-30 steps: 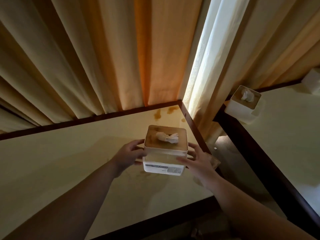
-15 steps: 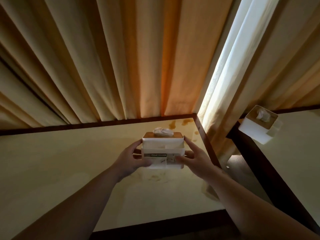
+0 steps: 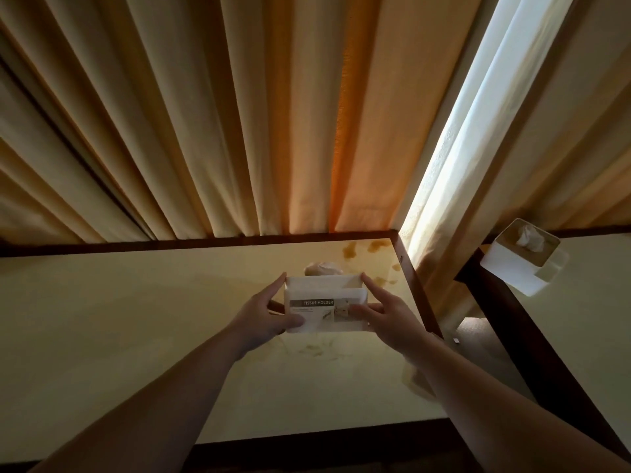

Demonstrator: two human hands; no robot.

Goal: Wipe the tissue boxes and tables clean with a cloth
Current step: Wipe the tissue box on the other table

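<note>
A person's 2 bare hands grip a white tissue box above a cream table with a dark wooden rim, in front of long beige curtains. The left hand clasps the box's left side, its fingers spread along the side wall and its thumb pressed on the front face. The right hand mirrors it on the right side, index finger reaching up the edge and thumb lying across the front. Between the 2 thumbs sits a label reading "TISSUE HOLDER". The box is tipped with its front face toward the camera; a tuft of tissue peeks over its far edge, just beyond the fingertips. Whether the box's base touches the tabletop cannot be told from here.

Brownish stains mark the table's far right corner, past the right hand's fingers, and fainter smears lie on the surface just below the box, near both wrists. A bright strip of sheer curtain lets daylight in to the right of the right hand.

Well apart to the right, across a gap, a second table holds a second white tissue box at its near corner, tissue poking from its top.
</note>
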